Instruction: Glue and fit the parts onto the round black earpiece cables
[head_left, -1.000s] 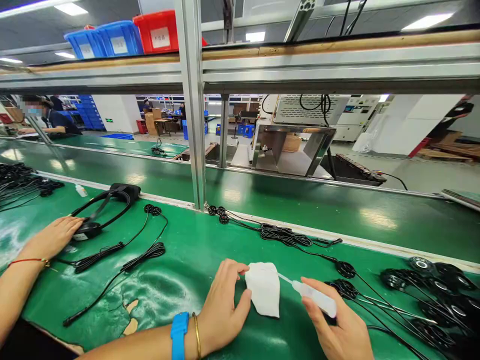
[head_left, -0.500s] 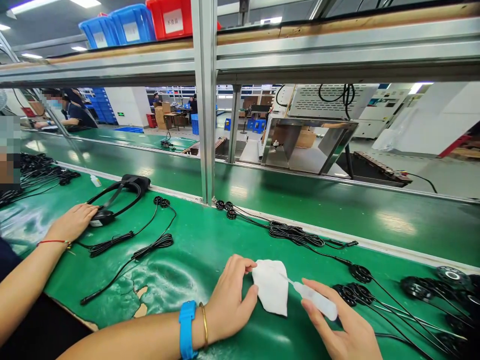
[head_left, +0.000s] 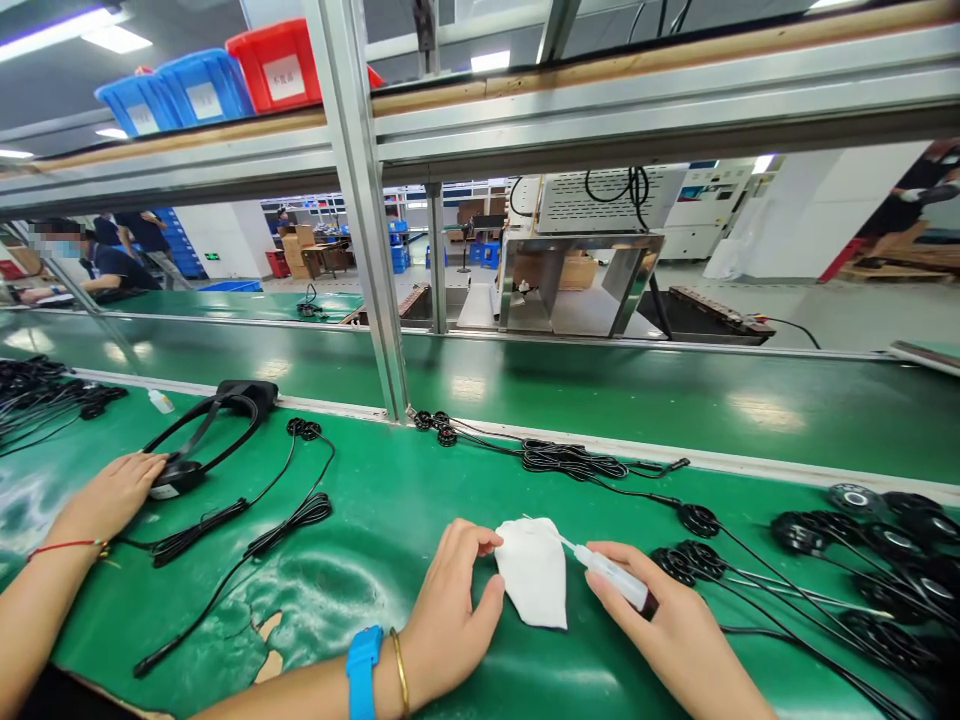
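A white cloth (head_left: 534,578) lies on the green mat. My left hand (head_left: 459,610), with a blue band and a gold bangle at the wrist, rests at the cloth's left edge, fingertips touching it, thumb and fingers apart. In my right hand (head_left: 637,600) is a small translucent bottle (head_left: 611,572), pinched between thumb and fingers. Its thin tip points left and meets the cloth's upper right edge.
Coiled black cables (head_left: 574,460) run behind the cloth. Black round parts (head_left: 892,540) are heaped at the right. At the left, another person's hand (head_left: 109,500) touches a black headset (head_left: 244,410). A metal post (head_left: 367,230) stands behind.
The view has shifted and tilted slightly. In my right hand the bottle has turned a little, its tip now nearer the cloth's corner, and a dark end shows. The left hand keeps its place at the cloth.
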